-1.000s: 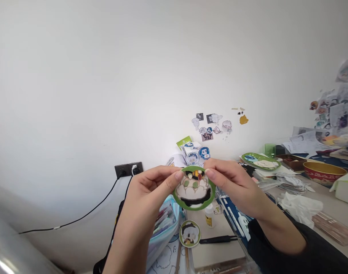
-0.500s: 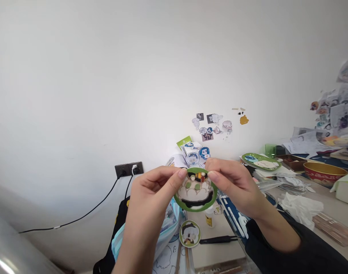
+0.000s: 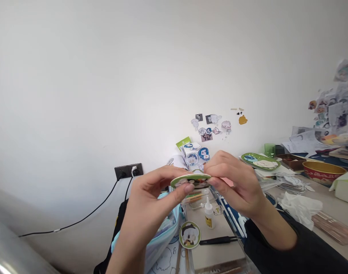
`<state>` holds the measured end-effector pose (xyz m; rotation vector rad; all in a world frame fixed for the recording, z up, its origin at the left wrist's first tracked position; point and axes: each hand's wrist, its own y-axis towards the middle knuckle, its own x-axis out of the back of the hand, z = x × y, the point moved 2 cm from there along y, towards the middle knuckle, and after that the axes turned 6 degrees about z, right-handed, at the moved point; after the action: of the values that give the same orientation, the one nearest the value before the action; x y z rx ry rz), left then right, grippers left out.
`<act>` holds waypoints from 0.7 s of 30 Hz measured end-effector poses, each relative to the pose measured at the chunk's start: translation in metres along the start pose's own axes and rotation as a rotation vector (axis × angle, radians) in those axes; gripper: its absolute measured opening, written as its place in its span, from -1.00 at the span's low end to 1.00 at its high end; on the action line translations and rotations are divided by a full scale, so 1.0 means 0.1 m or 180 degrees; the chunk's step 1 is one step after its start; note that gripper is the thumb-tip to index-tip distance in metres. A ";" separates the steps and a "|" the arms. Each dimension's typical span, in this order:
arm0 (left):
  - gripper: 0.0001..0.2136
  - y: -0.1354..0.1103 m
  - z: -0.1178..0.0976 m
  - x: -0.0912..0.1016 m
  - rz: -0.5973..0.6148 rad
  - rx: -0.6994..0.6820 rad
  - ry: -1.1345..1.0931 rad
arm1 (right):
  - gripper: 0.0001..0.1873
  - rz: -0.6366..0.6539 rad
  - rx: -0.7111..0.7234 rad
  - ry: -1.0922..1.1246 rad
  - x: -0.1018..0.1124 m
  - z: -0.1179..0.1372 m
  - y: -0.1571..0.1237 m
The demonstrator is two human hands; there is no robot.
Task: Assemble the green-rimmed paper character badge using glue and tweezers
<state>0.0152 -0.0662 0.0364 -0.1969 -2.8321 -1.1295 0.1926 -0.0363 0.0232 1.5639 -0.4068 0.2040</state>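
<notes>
Between my two hands is a round badge [image 3: 179, 182] with a green rim and layered cut-out pieces, tilted so that I see it nearly edge-on. My left hand [image 3: 151, 198] pinches its left side, thumb on the front edge. At its right edge, my right hand [image 3: 237, 186] grips it between thumb and curled fingers. Below lies a second round badge [image 3: 190, 234] with a cartoon figure and green rim. A small white glue bottle [image 3: 208, 214] stands upright behind black tweezers [image 3: 218, 240].
Left of the badges is a light-blue bag [image 3: 159, 247]. On the right are a green oval plate [image 3: 259, 161], a red and gold bowl [image 3: 324, 173], crumpled tissue [image 3: 299, 205] and paper piles. A wall socket [image 3: 128, 172] with plugged cables is at left; stickers [image 3: 206, 136] dot the wall.
The badge in my hands has tipped from facing me to nearly flat. My left thumb has shifted lower on it, and the glue bottle now shows fully beneath.
</notes>
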 end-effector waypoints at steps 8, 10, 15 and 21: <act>-0.75 0.03 0.00 0.14 -0.0151 -0.2417 0.2461 | -0.77 0.0024 -0.0282 -0.0939 0.08 -0.05 0.01; -0.76 0.01 -0.01 0.14 -0.0143 -0.2618 0.2645 | -0.80 -0.0034 -0.0047 -0.1030 0.07 -0.01 0.02; -0.75 -0.03 -0.04 0.09 -0.0017 -0.2790 0.2867 | -0.90 -0.0144 0.0273 -0.1297 0.02 0.06 0.04; -0.78 -0.05 -0.05 0.03 0.0114 -0.2861 0.2985 | -0.89 -0.0174 0.0541 -0.1525 0.02 0.09 0.00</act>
<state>0.0114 -0.0728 0.0366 0.1921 -1.4125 -1.7787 0.1931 -0.0455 0.0234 1.7876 -0.7337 -0.1898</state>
